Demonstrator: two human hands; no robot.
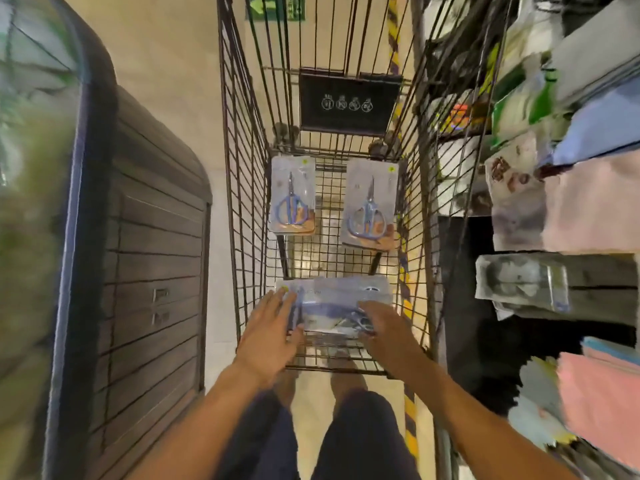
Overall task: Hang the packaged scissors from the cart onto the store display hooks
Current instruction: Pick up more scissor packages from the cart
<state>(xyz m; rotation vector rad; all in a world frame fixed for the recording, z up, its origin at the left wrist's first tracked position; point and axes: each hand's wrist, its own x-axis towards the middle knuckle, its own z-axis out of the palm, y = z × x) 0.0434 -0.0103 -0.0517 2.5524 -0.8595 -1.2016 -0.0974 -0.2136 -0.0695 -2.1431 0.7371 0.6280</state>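
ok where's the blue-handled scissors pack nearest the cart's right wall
In the head view, the blue-handled scissors pack lies on the wire cart floor, far right, beside another pack.

From my remote seat, the cart [249,174] looked like dark wire metal, a thin-barred grid with a dull finish. The scissor packs [292,195] inside it were glossy clear plastic over pale card, and the scissors in them had blue plastic handles and greyish metal blades. The near pack [332,303] under my hands shone the same way, though blurred. A black matt plate [348,102] hung on the cart's far wall. The cabinet [156,254] to the left showed dark, grooved, wood-like slats. The floor [166,64] was smooth, pale tile.
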